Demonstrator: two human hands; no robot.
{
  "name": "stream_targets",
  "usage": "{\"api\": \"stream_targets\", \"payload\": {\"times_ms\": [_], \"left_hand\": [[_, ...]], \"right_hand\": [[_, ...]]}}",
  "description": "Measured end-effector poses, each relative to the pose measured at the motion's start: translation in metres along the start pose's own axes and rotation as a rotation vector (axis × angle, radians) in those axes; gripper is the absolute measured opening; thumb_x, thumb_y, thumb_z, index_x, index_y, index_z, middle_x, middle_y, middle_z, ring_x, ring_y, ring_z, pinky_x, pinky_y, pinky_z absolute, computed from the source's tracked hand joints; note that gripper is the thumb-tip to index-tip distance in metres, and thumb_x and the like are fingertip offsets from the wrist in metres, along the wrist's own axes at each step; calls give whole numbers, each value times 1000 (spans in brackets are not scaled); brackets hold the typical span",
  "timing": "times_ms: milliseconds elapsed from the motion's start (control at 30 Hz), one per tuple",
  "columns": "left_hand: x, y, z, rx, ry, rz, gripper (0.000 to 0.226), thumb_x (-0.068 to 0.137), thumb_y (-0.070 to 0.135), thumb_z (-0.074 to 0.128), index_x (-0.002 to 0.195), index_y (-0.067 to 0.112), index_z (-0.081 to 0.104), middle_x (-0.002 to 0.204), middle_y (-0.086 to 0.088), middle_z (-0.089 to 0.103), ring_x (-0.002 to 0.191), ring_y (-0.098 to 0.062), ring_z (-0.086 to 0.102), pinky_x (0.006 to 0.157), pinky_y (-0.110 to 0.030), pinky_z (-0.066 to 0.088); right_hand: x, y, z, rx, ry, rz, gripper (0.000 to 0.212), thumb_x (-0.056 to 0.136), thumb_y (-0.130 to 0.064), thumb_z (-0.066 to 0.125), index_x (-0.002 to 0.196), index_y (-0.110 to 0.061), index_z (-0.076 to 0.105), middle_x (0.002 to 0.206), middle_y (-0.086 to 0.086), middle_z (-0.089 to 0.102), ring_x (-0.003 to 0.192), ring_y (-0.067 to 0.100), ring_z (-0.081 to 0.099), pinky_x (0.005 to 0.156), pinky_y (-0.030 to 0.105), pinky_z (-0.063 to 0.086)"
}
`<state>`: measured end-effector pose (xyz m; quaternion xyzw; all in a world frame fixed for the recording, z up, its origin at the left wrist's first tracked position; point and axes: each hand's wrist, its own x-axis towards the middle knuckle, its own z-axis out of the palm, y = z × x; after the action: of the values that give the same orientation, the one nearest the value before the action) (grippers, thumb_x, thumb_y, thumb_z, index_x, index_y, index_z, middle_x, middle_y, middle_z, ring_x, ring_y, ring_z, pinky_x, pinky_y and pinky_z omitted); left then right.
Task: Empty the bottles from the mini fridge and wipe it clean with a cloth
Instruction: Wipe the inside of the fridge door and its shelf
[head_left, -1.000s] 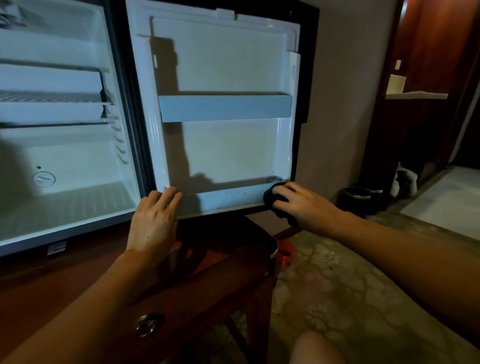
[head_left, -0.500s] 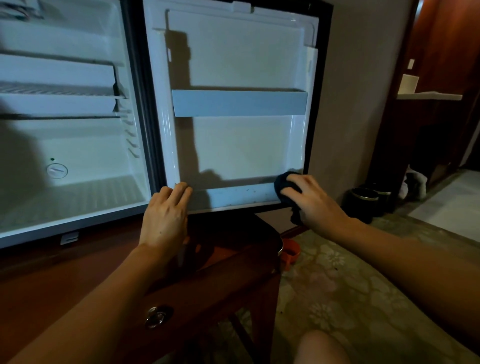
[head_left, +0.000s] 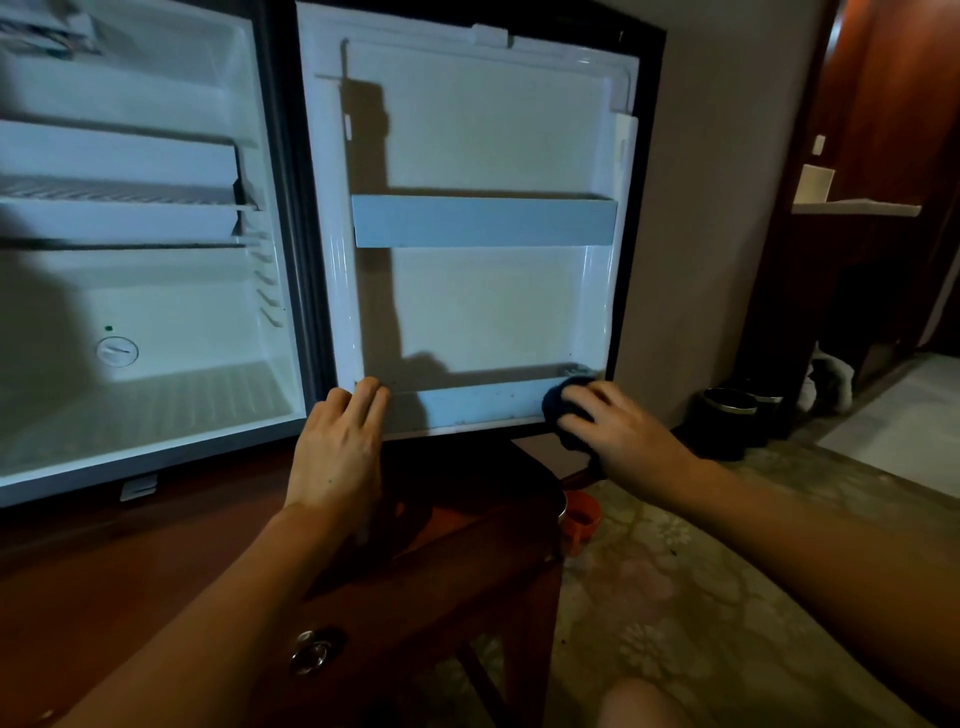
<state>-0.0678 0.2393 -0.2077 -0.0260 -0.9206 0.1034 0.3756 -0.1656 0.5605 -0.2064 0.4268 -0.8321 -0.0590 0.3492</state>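
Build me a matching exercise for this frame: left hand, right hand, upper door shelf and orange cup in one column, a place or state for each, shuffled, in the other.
Things:
1. left hand
2. right hand
3. upper door shelf
4. orange cup

Places or states:
A. on the carpet by the wooden table
B. fingers flat on the left end of the lower door shelf
C. holds nothing, midway up the door
D. presses a dark cloth at the right end of the lower door shelf

Pairs: 1-B, 2-D, 3-C, 4-A
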Motion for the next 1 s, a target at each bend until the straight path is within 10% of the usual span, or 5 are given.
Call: {"api": "stream_targets", "payload": {"times_ms": [267, 433, 600, 800, 1000], "left_hand": [[-2, 5, 2, -35, 55, -25, 71, 54, -6, 79, 120, -7, 54, 121, -21, 54, 83, -35, 51, 72, -43, 52], [-1, 4, 2, -33, 69, -21, 71, 52, -5, 79, 119, -6, 54, 120, -20, 55, 82, -34, 50, 71, -43, 52], [-2, 6, 1, -47, 76, -32, 69, 53, -7, 79, 118, -6, 55, 120, -20, 56, 81, -33, 51, 70, -43, 52], [-2, 5, 1, -36, 70, -28, 70, 52, -6, 80, 119, -5, 57, 120, -19, 56, 82, -32, 52, 70, -41, 52], [-3, 4, 2, -49, 65, -23, 71, 54, -6, 78, 120, -4, 53, 122, -19, 54, 81, -32, 50, 71, -42, 52]], "right_hand": [[7, 6, -6, 21, 64, 137, 56, 63, 3, 80, 116, -7, 64, 135, 17, 49, 116, 36, 48, 95, 47, 50], [-1, 3, -5, -96, -86, -149, 40, 69, -3, 79, 106, -12, 67, 130, 12, 54, 111, 33, 54, 81, 43, 55], [12, 1, -8, 8, 22, 107, 57, 63, 1, 80, 116, -9, 64, 136, 16, 50, 117, 36, 48, 94, 49, 50], [6, -4, -11, -90, -222, -175, 43, 69, -6, 77, 110, -14, 68, 133, 8, 53, 118, 30, 51, 87, 39, 52], [9, -6, -1, 12, 49, 48, 45, 74, -7, 75, 117, -9, 64, 133, 17, 52, 117, 35, 50, 93, 47, 49]]}}
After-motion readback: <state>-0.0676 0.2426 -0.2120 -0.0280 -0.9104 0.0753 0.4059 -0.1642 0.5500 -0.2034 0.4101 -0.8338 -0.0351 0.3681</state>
